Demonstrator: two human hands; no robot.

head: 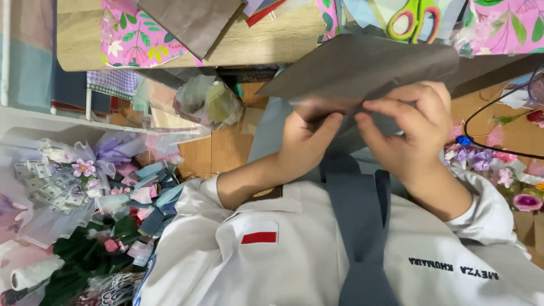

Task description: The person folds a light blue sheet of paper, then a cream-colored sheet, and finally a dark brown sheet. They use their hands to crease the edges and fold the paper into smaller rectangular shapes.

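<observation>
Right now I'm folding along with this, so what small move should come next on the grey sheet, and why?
Probably press the crease flat with the right hand. Both hands pinch the near edge of the grey paper sheet, the left hand just beside the right, and the sheet hangs loose in the air.

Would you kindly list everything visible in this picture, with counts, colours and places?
Paper sheet: one, grey, held up at centre by both hands.
Scissors: one pair, green handles, top right on the table.
Table: one, light wood, along the top.
Floral wrapping paper: several pieces, pink, on the table.
Brown paper: one sheet, top centre.
Bouquets: several, purple, pink and green, on the floor, lower left.
Artificial flowers: several, pink and purple, right edge.
Shirt: one, white, bottom.
Tie: one, grey, centre bottom.
Left hand: pinching the sheet's lower edge.
Right hand: pinching the same edge.
</observation>
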